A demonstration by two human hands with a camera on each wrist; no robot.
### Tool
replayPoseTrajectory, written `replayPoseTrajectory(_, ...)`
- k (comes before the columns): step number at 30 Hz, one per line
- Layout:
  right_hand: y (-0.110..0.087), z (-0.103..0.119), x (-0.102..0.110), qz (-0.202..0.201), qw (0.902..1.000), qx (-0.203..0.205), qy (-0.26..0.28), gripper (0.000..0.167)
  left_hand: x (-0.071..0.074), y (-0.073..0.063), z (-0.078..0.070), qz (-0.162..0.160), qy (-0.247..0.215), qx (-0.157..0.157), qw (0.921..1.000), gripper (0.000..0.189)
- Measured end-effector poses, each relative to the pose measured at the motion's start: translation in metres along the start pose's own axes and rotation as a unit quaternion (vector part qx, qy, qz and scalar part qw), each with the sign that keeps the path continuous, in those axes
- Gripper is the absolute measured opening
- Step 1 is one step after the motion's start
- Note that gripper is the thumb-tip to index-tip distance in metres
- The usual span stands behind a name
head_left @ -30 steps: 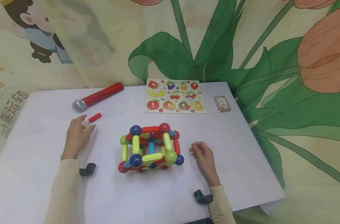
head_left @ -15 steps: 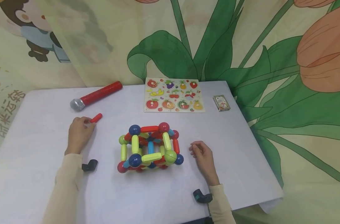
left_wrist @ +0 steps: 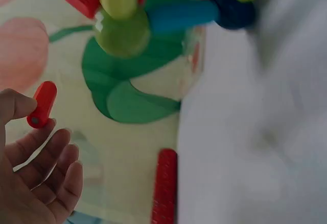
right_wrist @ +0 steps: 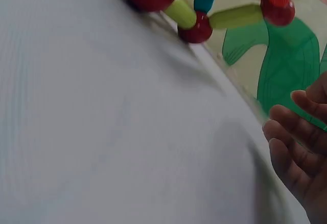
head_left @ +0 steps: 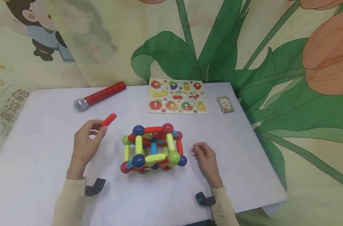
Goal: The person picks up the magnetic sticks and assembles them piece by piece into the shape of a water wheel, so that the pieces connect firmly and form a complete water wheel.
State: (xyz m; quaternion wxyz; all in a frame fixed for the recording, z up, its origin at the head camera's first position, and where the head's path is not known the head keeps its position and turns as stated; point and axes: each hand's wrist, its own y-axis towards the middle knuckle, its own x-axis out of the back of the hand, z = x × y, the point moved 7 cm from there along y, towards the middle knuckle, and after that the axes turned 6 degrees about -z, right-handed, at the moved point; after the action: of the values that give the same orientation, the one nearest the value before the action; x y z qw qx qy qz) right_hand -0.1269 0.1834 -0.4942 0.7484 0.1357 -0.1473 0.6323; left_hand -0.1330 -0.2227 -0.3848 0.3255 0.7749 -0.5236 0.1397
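Observation:
Between thumb and index finger, my left hand (head_left: 87, 142) pinches a short red magnetic rod (head_left: 109, 120), lifted above the table. The left wrist view shows the red rod (left_wrist: 43, 104) from its end, with the other fingers loosely bent below it. Right of that hand stands a structure of coloured magnetic rods and balls (head_left: 153, 150), in red, blue, yellow-green and light blue. On the table to the structure's right rests my right hand (head_left: 206, 160). Its fingers are loosely curled, and the right wrist view shows nothing in that hand (right_wrist: 301, 147).
A red toy microphone (head_left: 100, 95) lies at the back left of the white table (head_left: 41, 141). A fruit puzzle board (head_left: 177, 96) lies at the back middle, with a small card box (head_left: 225, 104) to its right. A printed curtain (head_left: 103, 40) hangs behind.
My left hand reached the red rod lying on the table, took hold of it and lifted it to the right, toward the structure. My right hand has stayed in place.

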Motion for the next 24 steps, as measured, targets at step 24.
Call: replayPoseTrajectory(24, -0.080, 0.191, -0.014, -0.031, 0.8483, 0.509, -0.144, 0.036, -0.051, -0.067, -0.182, 0.129, 0.040, -0.313, 0.9400, 0.025)
